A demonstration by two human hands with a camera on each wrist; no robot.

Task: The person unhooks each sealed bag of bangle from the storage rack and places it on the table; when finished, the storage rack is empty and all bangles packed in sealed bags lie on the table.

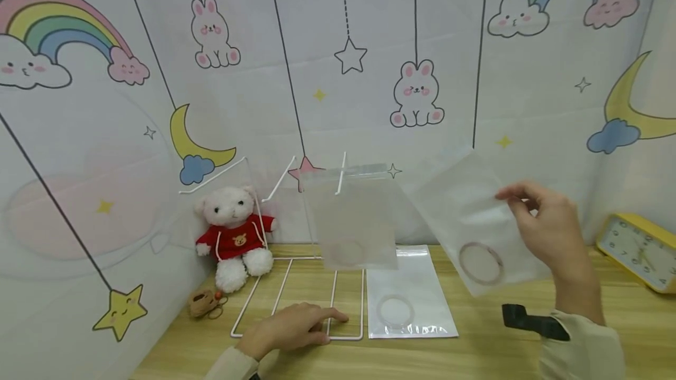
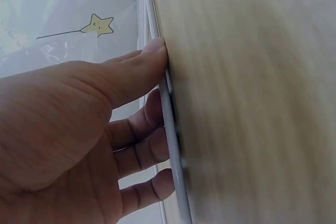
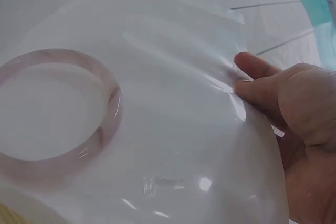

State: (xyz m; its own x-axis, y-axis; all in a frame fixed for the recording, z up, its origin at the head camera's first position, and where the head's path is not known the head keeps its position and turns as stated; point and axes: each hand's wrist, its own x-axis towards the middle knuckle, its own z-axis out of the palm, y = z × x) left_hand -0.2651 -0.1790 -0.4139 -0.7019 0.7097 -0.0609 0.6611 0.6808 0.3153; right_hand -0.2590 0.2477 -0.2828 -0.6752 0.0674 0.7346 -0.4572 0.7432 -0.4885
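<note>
My right hand [image 1: 549, 227] pinches the side edge of a translucent bag [image 1: 449, 204], holding it tilted in the air; a pinkish ring [image 3: 107, 108] shows through it in the right wrist view. My left hand [image 1: 296, 326] rests over the front of a white wire rack [image 1: 245, 309], its thumb and fingertips touching the front bar [image 2: 173, 145] in the left wrist view. From the rack's prongs hangs a second bag [image 1: 359, 210], a faint ring low inside. A third bag [image 1: 412, 280] with a ring lies flat on the table beside the rack.
A white teddy bear [image 1: 232, 233] in a red top sits behind the rack's left side, with a small brown item [image 1: 202, 304] in front of it. A yellow clock [image 1: 639, 251] stands at the far right of the wooden table [image 1: 491, 345]. Behind is a patterned cloth [image 1: 296, 22].
</note>
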